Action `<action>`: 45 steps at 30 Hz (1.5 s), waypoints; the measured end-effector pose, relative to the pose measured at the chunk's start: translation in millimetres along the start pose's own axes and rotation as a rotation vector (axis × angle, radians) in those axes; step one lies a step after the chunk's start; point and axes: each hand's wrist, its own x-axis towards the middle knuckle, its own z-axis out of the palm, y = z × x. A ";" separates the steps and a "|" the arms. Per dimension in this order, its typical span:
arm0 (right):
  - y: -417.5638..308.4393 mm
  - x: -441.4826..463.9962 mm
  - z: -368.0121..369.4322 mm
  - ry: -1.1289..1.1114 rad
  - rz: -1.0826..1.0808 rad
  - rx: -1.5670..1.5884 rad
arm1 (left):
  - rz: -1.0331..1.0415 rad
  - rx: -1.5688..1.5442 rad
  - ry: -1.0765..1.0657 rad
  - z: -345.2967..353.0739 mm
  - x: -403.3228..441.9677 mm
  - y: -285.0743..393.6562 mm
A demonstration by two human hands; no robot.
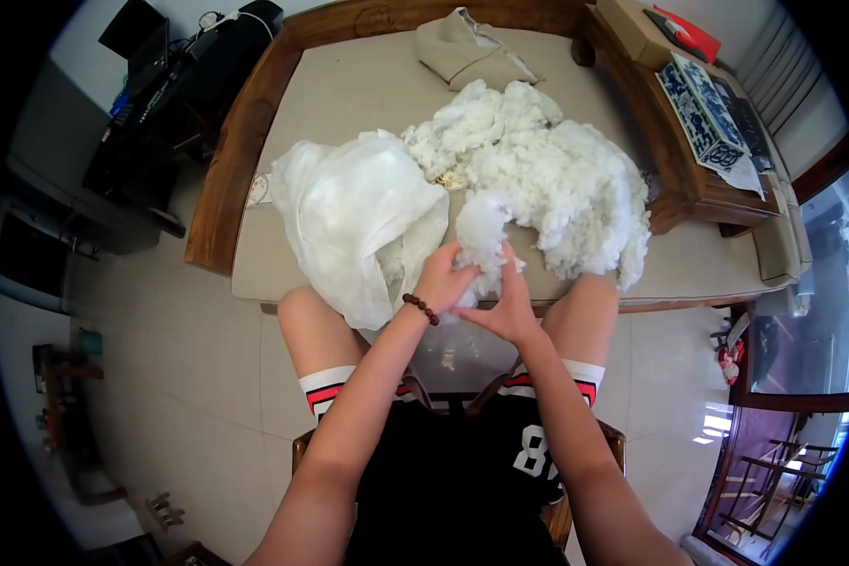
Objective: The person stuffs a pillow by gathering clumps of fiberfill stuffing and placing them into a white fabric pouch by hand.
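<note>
A tuft of white fluffy stuffing (482,231) is held between my two hands, just above the front edge of the cushioned seat. My left hand (443,281), with a dark bead bracelet at the wrist, grips it from the left. On the other side, my right hand (507,304) has its thumb and fingers apart, with the fingertips against the tuft. To the left lies a white translucent bag (344,212), its opening toward my hands and some stuffing inside. A large heap of loose stuffing (575,179) spreads beyond my hands to the right.
A beige cloth cover (472,55) lies at the back of the wooden-framed seat (325,90). On the right, a wooden side table (674,156) holds a blue-and-white patterned box (706,111). Below my hands, between my knees, is a translucent container or bag (457,357).
</note>
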 end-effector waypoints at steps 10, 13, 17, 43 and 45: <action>18.7 3.6 -1.8 0.255 0.190 0.177 | 0.040 0.115 -0.066 -3.4 10.7 18.5; 19.8 4.4 -2.2 0.292 0.240 0.298 | 0.001 0.155 -0.104 -19.8 -2.8 51.2; 16.5 7.7 -2.2 0.268 0.287 0.427 | -0.060 0.181 -0.078 -55.1 -23.8 76.3; -55.2 121.6 126.2 0.014 0.608 0.867 | 0.035 0.418 0.327 -138.2 -70.8 80.9; -61.1 128.5 141.9 0.277 0.607 1.269 | 0.041 0.391 0.318 -139.8 -74.2 76.6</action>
